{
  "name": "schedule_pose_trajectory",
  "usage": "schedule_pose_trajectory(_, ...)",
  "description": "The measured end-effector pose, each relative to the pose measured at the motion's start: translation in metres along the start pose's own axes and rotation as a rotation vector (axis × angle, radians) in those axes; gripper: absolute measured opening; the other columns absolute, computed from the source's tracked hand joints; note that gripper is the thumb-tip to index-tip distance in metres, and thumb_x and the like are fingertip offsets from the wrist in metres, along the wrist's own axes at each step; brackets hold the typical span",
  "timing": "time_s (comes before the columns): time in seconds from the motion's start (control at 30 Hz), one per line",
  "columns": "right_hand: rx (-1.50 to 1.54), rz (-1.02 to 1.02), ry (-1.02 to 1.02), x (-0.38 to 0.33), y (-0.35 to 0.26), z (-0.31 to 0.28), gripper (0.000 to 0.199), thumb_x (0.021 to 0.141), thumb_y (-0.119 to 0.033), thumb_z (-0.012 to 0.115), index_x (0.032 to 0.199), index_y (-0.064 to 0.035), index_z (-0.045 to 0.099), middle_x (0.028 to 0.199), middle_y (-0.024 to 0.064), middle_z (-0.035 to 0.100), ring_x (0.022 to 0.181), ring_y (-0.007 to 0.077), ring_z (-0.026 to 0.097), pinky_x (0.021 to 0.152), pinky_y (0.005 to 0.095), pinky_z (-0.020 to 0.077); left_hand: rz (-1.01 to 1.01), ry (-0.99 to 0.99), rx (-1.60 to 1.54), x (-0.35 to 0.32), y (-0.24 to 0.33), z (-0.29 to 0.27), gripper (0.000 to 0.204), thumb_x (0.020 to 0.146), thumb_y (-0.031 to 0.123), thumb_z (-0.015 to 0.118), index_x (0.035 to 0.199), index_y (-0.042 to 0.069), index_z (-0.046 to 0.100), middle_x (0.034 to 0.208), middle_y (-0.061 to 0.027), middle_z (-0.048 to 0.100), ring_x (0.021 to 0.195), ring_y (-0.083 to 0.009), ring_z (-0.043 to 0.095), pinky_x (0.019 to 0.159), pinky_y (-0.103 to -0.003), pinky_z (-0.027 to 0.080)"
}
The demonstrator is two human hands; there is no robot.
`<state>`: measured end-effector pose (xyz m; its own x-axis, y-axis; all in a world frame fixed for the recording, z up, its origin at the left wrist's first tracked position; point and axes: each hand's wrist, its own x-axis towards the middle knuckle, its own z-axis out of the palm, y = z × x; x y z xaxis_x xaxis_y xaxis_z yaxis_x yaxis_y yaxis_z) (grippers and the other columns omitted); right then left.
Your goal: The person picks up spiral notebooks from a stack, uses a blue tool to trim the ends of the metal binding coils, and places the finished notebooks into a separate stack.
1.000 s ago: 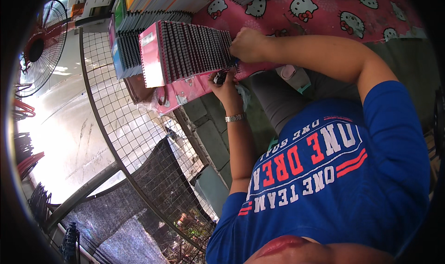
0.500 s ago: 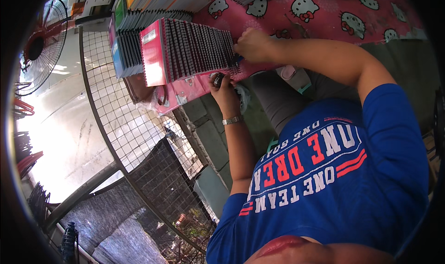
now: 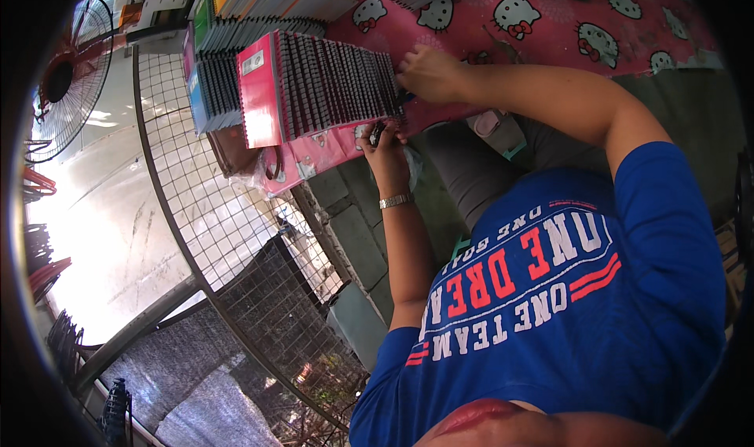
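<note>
Our left hand (image 3: 385, 153) curled round a dark object (image 3: 377, 133); our right hand (image 3: 430, 74) bent (hold unclear) beside spiral notebooks (image 3: 322, 86) along the counter's (image 3: 546, 58) near edge, likely stiff, best gripped by their covers.

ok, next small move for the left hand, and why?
Probably a short move of the left hand toward the right hand: the left holds a small dark object near the right end of the row of spiral notebooks, where the right hand also is; its grip is unclear.
</note>
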<state>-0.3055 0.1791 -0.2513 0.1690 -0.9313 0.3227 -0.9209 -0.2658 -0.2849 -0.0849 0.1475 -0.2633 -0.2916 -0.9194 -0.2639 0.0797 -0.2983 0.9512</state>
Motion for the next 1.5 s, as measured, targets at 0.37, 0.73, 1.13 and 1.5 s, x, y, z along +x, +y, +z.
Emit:
schedule_pose_trajectory(0.37,0.036,0.063,-0.133,0.000,-0.001,0.003,0.015,0.080,-0.019,0.056,0.080,-0.0105,0.069,0.080,0.0094,0.069,0.081,0.0262,0.066,0.080,0.0392,0.0471,0.034,0.010,0.042,0.002,-0.008,-0.004,0.050,0.083,-0.005,0.066,0.121,0.002,0.035,0.095,-0.0130,0.057,0.073,-0.0185,0.059,0.064,-0.030,0.049)
schedule_pose_trajectory(0.73,0.045,0.046,-0.167,-0.004,-0.001,-0.007,0.015,0.080,-0.016,0.056,0.084,-0.0105,0.069,0.078,0.0096,0.070,0.079,0.0276,0.068,0.078,0.0409,0.0478,-0.081,0.099,-0.053,-0.005,-0.010,0.013,0.061,0.079,-0.009,0.068,0.127,0.006,0.034,0.095,-0.0145,0.058,0.072,-0.0208,0.058,0.063,-0.031,0.049)
schedule_pose_trajectory(1.13,-0.174,0.000,-0.064,-0.006,0.003,0.012,0.017,0.078,-0.018,0.057,0.079,-0.0147,0.074,0.080,0.0074,0.072,0.081,0.0237,0.070,0.072,0.0392,0.0498,-0.055,0.143,0.071,-0.002,-0.014,0.022,0.057,0.078,-0.008,0.069,0.122,0.006,0.035,0.091,-0.0130,0.060,0.066,-0.0191,0.059,0.059,-0.028,0.049)
schedule_pose_trajectory(1.5,-0.065,0.053,-0.134,-0.009,-0.006,0.004,0.017,0.079,-0.019,0.058,0.077,-0.0117,0.073,0.076,0.0090,0.070,0.073,0.0256,0.068,0.080,0.0395,0.0482,0.107,0.253,0.247,0.002,-0.031,0.027,0.055,0.074,-0.006,0.071,0.117,0.006,0.039,0.088,-0.0114,0.060,0.058,-0.0143,0.057,0.047,-0.026,0.046)
